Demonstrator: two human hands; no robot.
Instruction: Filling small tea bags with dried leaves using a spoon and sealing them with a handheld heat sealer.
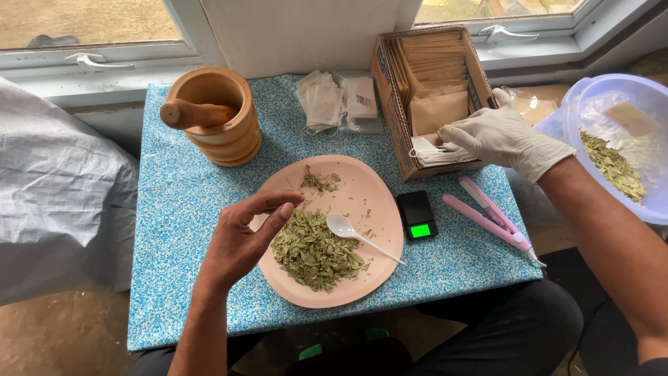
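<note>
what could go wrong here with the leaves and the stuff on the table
1. The left hand hovers bare over the dried leaves on the pink plate; only the right hand, reaching into the cardboard box, is gloved.
2. The white spoon has its handle over the plate rim; a nudge might tip it out.

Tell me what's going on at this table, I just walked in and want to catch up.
A person sits at a small blue speckled table. The gloved right hand reaches into a cardboard box of paper sachets, touching the white ones at its front. The bare left hand hovers, fingers pinched, over a pink plate of dried green leaves with a white spoon on it.
</note>
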